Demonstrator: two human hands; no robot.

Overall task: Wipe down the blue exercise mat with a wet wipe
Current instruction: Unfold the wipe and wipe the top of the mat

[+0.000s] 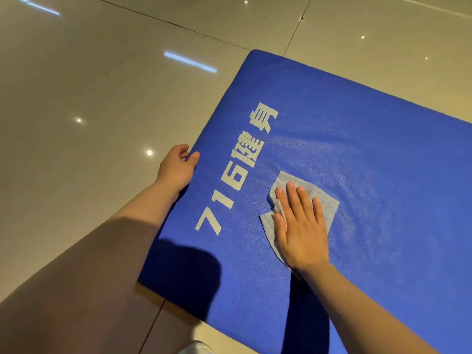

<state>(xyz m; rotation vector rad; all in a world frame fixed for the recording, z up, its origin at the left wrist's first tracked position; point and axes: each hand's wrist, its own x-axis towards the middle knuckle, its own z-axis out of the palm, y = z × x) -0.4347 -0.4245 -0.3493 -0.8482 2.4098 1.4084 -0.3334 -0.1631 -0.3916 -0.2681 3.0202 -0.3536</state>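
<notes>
**Flat palm on the wipe, other hand gripping the mat's edge**

The right hand lies palm down with its fingers stretched out and close together, pressing flat rather than gripping. Under it is the wet wipe, a pale, slightly crumpled sheet that shows past the fingertips on the far side and along the thumb side; its near corner peeks out beside the wrist. The wipe sits on the blue exercise mat, just to the right of the white lettering printed along the mat's short end, which reads "716" followed by two characters. Hand and wipe do not cover the lettering.

The left hand is at the mat's left border, near the middle of that short end. Its thumb rests on the top surface while the fingers curl down over the edge, so it is clasped on the mat's rim. The left forearm runs back toward the lower left corner of the view, and the right forearm toward the lower right.

The mat lies flat on the floor, set at an angle, its far corner rounded. The floor is glossy beige tile with dark grout lines and bright reflections of ceiling lights. Dark shadows of the arms fall across the mat's near corner.
</notes>
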